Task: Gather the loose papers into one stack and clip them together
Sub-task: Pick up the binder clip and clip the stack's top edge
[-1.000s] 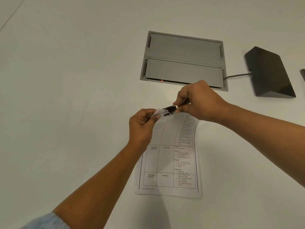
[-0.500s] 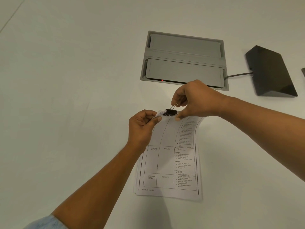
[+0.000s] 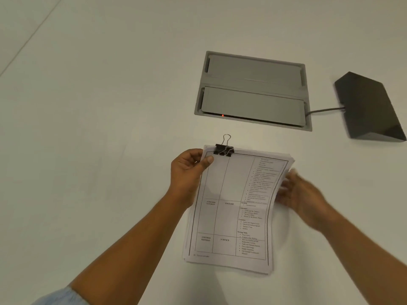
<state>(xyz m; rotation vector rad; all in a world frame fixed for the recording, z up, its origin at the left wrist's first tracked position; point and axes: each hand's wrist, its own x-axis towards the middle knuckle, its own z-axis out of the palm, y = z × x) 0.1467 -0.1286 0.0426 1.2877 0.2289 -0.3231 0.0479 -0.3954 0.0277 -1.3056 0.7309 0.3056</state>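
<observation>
A stack of printed papers [image 3: 231,208] lies on the white table with its far end lifted and bowed. A black binder clip [image 3: 223,149] grips the stack's top left corner, one wire handle standing up and one folded onto the page. My left hand [image 3: 188,175] pinches the stack's left edge just below the clip, thumb on the top sheet. My right hand [image 3: 304,194] is blurred at the stack's right edge, fingers spread and touching the sheets' side; it holds nothing that I can make out.
A grey cable hatch [image 3: 253,89] is set flush into the table beyond the papers, with a small red light at its near edge. A black wedge-shaped device [image 3: 370,108] sits at the right, joined to the hatch by a cable.
My right hand has let go of the binder clip and dropped to the stack's right edge. The clip now stays on the corner by itself, and the top edge shows in full.
</observation>
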